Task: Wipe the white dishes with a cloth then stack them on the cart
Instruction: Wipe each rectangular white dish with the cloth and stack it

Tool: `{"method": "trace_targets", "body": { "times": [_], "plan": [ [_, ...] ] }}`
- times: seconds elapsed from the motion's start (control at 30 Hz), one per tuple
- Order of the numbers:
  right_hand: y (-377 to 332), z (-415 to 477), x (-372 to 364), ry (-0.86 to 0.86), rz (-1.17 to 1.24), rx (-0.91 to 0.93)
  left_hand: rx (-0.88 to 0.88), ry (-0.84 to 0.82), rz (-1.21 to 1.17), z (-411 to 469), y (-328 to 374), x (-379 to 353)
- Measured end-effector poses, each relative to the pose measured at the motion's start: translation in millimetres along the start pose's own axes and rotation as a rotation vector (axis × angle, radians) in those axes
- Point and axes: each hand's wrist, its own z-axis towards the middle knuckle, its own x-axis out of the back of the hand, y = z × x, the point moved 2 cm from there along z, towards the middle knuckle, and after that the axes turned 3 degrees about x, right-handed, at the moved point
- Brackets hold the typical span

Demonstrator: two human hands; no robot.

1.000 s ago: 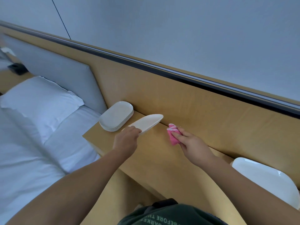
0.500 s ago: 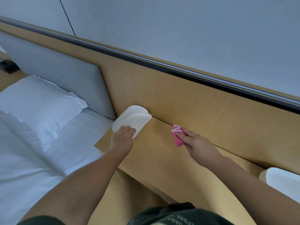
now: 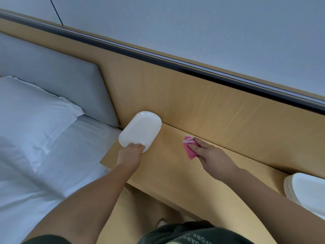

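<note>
Single head-worn view, looking forward and down, close over wooden shelf (image 3: pixel 175 173), tilted

Bench (image 3: pixel 172 166) bare at centre frame, between dish (image 3: pixel 140 128) at left and plate stack (image 3: pixel 306 189) at lower right. Cloth (image 3: pixel 189 150) and panel (image 3: pixel 202 106) obstruct along the upper edge.

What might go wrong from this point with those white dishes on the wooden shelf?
1. The white dish gripped by the left hand sits at the left end of the shelf, beside the bed. A nudge on release might slide it off.
2. The pile of dishes at the right lies close to the right forearm. If the right hand, which holds the pink cloth, swings back, the arm may knock the pile.
</note>
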Motion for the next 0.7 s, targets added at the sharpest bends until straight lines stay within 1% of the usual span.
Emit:
{"method": "trace_targets", "body": {
  "times": [0.17, 0.27, 0.37, 0.53, 0.7],
  "plan": [
    [1, 0, -1, -0.01, -0.023, -0.03, -0.013, -0.048, -0.027, 10, 4, -3],
    [4, -3, 0, -0.006, -0.022, -0.05, -0.016, -0.017, -0.08, 9, 8, -3],
    [14, -13, 1, 0.035, -0.003, -0.035, -0.06, 0.035, -0.076, 7, 23, 1],
    [44, -49, 9, 0.147, 0.007, -0.067, -0.183, 0.008, -0.142, 14, 83, 6],
    [83, -108, 24, 0.249, -0.014, -0.158, -0.337, -0.03, -0.218, 12, 174, 5]
  ]
}}
